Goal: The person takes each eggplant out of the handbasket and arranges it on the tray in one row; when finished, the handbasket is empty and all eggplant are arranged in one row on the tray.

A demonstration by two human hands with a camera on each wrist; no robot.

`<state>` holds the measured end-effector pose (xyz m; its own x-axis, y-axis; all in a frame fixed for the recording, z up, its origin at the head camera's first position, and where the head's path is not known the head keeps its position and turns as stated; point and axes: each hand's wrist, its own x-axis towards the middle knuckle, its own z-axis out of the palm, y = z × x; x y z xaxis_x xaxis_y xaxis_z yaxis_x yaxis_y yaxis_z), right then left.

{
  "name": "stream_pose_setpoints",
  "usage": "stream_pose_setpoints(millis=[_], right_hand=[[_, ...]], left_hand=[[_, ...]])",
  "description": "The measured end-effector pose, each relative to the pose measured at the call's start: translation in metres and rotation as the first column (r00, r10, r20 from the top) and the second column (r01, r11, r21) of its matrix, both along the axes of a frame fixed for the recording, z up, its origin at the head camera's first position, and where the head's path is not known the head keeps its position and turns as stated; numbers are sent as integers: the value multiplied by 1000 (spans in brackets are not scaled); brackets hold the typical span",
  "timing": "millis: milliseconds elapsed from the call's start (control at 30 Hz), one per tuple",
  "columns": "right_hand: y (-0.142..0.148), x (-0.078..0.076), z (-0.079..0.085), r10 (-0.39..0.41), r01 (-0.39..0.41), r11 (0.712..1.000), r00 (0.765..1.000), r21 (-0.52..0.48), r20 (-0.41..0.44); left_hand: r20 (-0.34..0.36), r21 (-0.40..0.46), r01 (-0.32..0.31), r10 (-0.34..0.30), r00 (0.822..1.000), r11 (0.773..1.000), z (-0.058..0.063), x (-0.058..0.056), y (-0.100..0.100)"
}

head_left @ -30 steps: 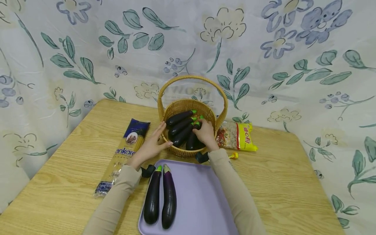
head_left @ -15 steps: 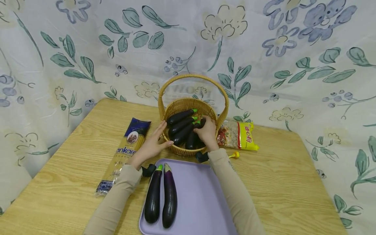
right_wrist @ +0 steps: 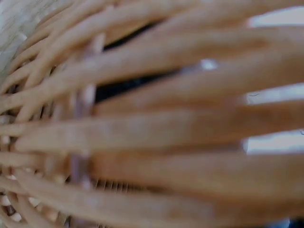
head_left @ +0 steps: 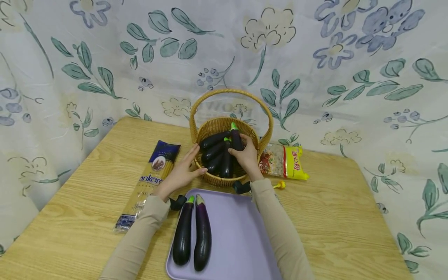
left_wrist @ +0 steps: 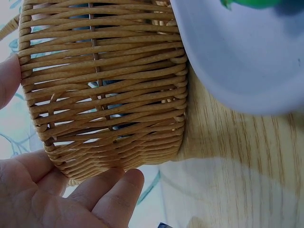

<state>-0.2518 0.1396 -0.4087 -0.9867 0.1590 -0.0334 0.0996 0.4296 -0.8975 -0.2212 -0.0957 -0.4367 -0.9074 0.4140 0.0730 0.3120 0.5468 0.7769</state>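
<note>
My right hand [head_left: 246, 155] grips a dark eggplant [head_left: 236, 139] inside the wicker basket [head_left: 224, 181], its green stem end pointing up and away. Under and beside it lie several other eggplants [head_left: 214, 139]. With fingers nearly straight and thumb spread, my left hand [head_left: 180, 175] rests against the basket's left outer side. The left wrist view shows that hand [left_wrist: 61, 194] touching the woven wall [left_wrist: 109, 95]. Only blurred wicker [right_wrist: 156, 133] fills the right wrist view, with the hand out of sight. Two eggplants [head_left: 182, 235] lie side by side on the purple tray [head_left: 241, 237].
Left of the basket lies a pasta packet [head_left: 148, 184]. A yellow-and-clear food bag [head_left: 284, 161] sits to its right, near a small yellow object [head_left: 280, 185]. The basket's tall handle [head_left: 231, 91] arches above. Behind the wooden table [head_left: 336, 217] hangs a floral curtain [head_left: 224, 50].
The right hand has raised an eggplant in the basket, so its green stem end now shows above the others. Another eggplant there has shifted more upright. The left hand stays put.
</note>
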Motion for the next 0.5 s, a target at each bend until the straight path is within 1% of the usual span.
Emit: stream_pose_setpoints(millis=[167,267,500], right_hand=[[2,-1,-1,18,-18,1000,1000,-7,-12],[3,-1,-1,20,-21,999,1000,-29,-22],[1,3,0,25,-29,997,998,-67,-61]], left_hand=[[10,1,1,-1,1000,1000,0,0,1],[21,3,3,-3,1000,1000,0,0,1],[19,2,5,-5,1000,1000,-2,-1,0]])
